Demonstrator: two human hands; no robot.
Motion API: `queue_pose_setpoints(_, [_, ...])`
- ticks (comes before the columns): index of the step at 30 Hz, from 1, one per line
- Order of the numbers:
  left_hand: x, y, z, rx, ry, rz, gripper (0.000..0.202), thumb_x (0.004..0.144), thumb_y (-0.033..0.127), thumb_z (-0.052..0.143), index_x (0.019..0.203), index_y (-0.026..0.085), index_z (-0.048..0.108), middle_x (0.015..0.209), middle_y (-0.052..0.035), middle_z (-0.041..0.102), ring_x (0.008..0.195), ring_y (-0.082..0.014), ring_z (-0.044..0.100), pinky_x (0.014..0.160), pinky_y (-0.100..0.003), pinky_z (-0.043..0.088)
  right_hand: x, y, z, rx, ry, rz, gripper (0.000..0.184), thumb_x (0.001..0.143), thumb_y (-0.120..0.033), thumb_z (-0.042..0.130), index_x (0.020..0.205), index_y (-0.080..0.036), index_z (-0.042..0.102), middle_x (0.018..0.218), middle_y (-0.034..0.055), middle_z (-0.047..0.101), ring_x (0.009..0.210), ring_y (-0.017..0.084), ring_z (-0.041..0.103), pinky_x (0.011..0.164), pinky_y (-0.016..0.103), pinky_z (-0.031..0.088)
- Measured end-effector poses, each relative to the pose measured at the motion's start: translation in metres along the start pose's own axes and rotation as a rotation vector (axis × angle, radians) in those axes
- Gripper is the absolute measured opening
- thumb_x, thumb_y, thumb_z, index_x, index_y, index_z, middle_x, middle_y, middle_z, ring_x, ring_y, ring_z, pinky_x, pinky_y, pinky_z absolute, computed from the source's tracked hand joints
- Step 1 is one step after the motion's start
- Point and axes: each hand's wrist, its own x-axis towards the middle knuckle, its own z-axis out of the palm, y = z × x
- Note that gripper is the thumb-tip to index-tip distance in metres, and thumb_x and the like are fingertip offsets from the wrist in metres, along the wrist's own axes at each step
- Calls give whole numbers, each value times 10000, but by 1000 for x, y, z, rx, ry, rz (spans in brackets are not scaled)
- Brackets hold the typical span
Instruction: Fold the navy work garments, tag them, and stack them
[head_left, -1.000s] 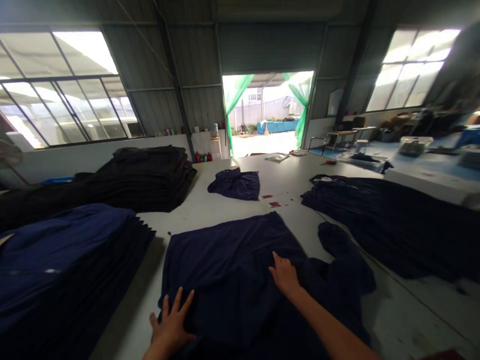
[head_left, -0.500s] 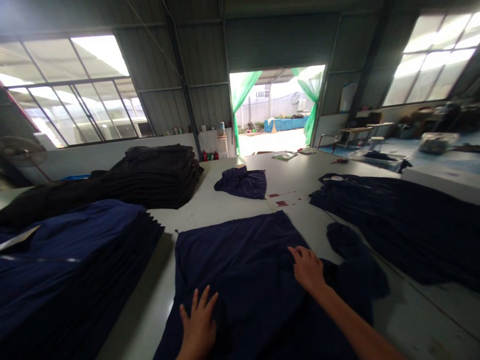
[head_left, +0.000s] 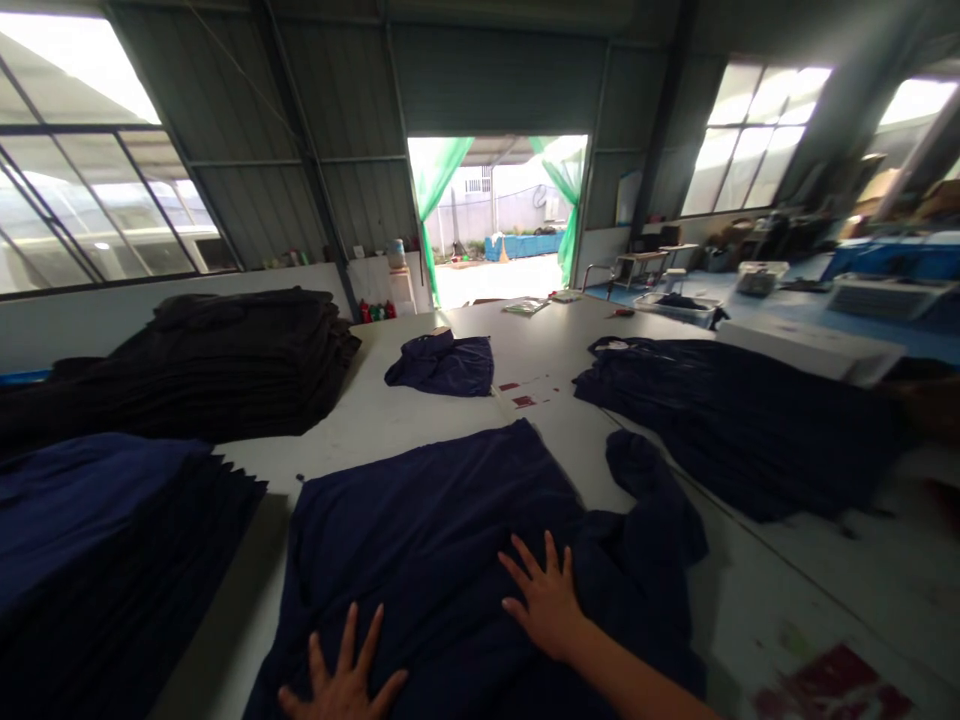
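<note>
A dark navy garment [head_left: 435,530] lies spread flat on the white table [head_left: 787,600] right in front of me. My left hand [head_left: 341,680] rests flat on its near left part, fingers spread, holding nothing. My right hand [head_left: 544,600] lies flat on the cloth near the middle, fingers stretched out and apart. A bunched sleeve or fold of the same navy cloth [head_left: 649,490] trails off to the right of my right hand.
A tall stack of black folded cloth [head_left: 225,360] sits at the far left, a blue stack [head_left: 82,540] at the near left. A small navy piece [head_left: 442,362] lies mid-table, another navy pile [head_left: 735,410] on the right. Red tags [head_left: 832,680] lie near right. An open doorway [head_left: 495,220] is beyond.
My right hand slid back toward me and left across the garment, fingers now spread. My left hand drew nearer too, and the view swung to the right.
</note>
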Motion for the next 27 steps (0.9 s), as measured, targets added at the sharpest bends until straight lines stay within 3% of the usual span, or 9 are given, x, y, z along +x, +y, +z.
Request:
queue_pose_setpoints(4, [34,-29,-14,-54,-100,7,667,698,666,342,1311,473,166,1486,75,52,1321,-417,35,893,-733,131,19,-32,10,18,-21,30,614,777,-679,249,1346,-457,179,1481,-108,2,1273,433,-166,934,665,-161])
queue_pose_setpoints(6, [46,-26,-26,-61,-173,-46,687,691,646,372,1323,447,189,1489,33,66,1311,-435,83,880,-741,145,26,-37,9,31,-38,20,631,774,-680,259,1352,-441,179,1482,-96,-10,1273,434,-163,931,673,-154])
queue_pose_setpoints(10, [39,35,-56,110,-188,-26,625,720,328,439,1332,268,331,1473,-72,173,1335,-372,30,944,-694,122,18,-21,-14,111,-108,-121,582,802,-605,327,1346,-422,228,1481,-68,111,1310,388,-63,983,661,-28])
queue_pose_setpoints(13, [11,106,-68,-67,-184,220,630,752,318,396,1354,361,213,1487,30,71,1345,-324,-19,970,-672,105,-1,7,-40,77,-14,-175,518,837,-490,367,1338,-412,263,1473,-58,152,1332,315,-41,1005,619,-56])
queue_pose_setpoints(16, [-16,157,-60,-176,-255,355,825,635,380,556,1336,445,125,1481,80,-45,1311,-379,-138,932,-717,30,-23,40,-53,-22,62,-23,516,818,-472,421,1318,-412,312,1465,-44,177,1329,330,-49,968,639,-132])
queue_pose_setpoints(19, [-27,168,-42,-115,-350,374,961,527,381,656,1323,464,124,1484,75,-28,1289,-390,-192,910,-725,-67,-46,71,-44,-26,62,181,562,800,-535,412,1331,-387,301,1459,-10,207,1315,390,20,982,658,-51])
queue_pose_setpoints(22, [-25,164,-34,-47,-403,361,957,523,317,673,1298,511,148,1485,82,3,1300,-399,-149,890,-743,-76,-67,89,-29,3,65,239,627,775,-565,428,1349,-366,272,1468,6,177,1309,409,64,1009,630,46])
queue_pose_setpoints(24, [-25,171,-40,-12,-419,324,896,546,263,652,1298,493,222,1489,47,51,1309,-427,-73,870,-769,-34,-76,93,-28,15,24,240,654,735,-527,506,1337,-374,303,1467,0,192,1302,425,89,999,638,87])
queue_pose_setpoints(27, [-36,210,-57,-62,-332,343,721,658,264,517,1339,334,292,1489,-18,85,1338,-353,-25,962,-698,11,-80,98,-47,61,-16,209,511,740,-370,526,1247,-338,471,1392,30,374,1245,399,289,959,587,261])
